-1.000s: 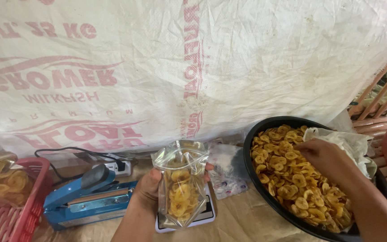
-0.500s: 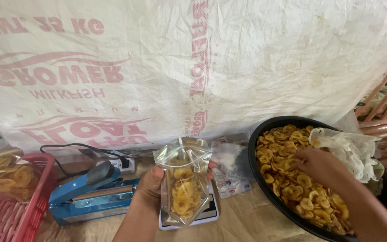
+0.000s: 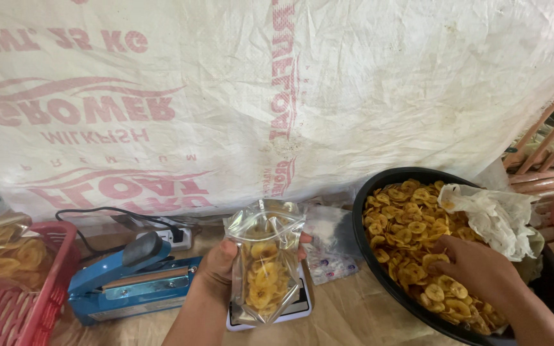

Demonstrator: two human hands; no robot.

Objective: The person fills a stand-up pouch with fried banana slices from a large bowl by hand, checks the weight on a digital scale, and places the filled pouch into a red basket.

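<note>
My left hand [image 3: 216, 272] holds a clear plastic pouch [image 3: 265, 259] upright, open at the top and about half full of yellow banana chips. The pouch hangs just above a small white kitchen scale [image 3: 297, 309]. My right hand [image 3: 476, 269] is down in a wide black basin [image 3: 379, 282] heaped with banana chips [image 3: 405, 224], fingers curled among the chips. Whether it has chips in its grasp I cannot see.
A blue heat sealer [image 3: 129, 282] with a black cord stands to the left, a white power strip [image 3: 174, 237] behind it. A red basket [image 3: 27, 301] of filled pouches is at far left. Crumpled white paper [image 3: 495, 214] lies in the basin. A printed white sack [image 3: 258, 90] hangs behind.
My right hand has slid lower and toward me across the chips in the basin. The pouch stays in my left hand over the scale; the view shifted slightly.
</note>
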